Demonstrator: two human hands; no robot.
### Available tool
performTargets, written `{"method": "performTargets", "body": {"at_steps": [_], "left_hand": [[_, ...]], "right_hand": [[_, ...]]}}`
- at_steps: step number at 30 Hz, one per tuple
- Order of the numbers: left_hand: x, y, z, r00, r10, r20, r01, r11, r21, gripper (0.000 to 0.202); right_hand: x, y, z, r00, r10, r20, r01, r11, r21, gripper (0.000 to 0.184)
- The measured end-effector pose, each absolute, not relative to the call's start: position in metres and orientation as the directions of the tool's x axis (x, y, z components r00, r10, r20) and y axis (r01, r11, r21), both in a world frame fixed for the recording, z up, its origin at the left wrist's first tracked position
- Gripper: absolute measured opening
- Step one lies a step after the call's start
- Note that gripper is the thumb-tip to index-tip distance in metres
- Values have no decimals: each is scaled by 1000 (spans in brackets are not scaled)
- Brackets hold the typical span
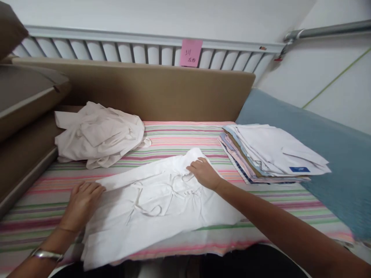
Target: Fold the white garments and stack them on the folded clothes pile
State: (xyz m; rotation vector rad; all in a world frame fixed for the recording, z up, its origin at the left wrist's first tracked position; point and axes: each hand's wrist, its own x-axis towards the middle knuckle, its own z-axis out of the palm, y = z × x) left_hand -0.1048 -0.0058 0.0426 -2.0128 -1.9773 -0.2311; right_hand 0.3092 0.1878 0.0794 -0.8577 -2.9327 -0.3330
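A white garment (165,204) with thin ties and a gathered part lies partly folded on a striped cloth. My left hand (87,197) is at its upper left corner, fingers curled over the edge. Near the garment's far right end, my right hand (204,172) pinches the bunched fabric. The loose white ties (149,211) trail across the middle of the garment between both hands. My fingertips are partly hidden in the cloth.
A crumpled off-white cloth heap (100,133) lies at back left, beside stacked brown cushions (26,92). To the right stands a pile of folded clothes (269,148). Behind are a brown padded board (162,90), a radiator (110,50) and a pink note (191,53).
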Motion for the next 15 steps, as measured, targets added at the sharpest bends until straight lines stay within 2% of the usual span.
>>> {"method": "performTargets", "body": {"at_steps": [4,7,10,13,15], "left_hand": [[-94,-5,63,-20,950,310,995,50,-88,23],[-90,-10,63,-35,973,228,991,62,-115,23],[-86,-17,58,-49,984,170,990,71,-125,27],[-81,-13,50,-98,958,269,988,126,-88,30],[-76,-1,42,-97,936,339,994,108,-12,34]], "right_hand": [[302,185,92,-837,510,197,539,830,142,34],[299,178,85,-858,501,110,511,854,96,31],[301,169,85,-835,550,-12,550,835,16,25],[304,167,98,-781,619,-83,625,773,-113,29],[301,175,106,-693,721,-5,712,684,-157,39]]}}
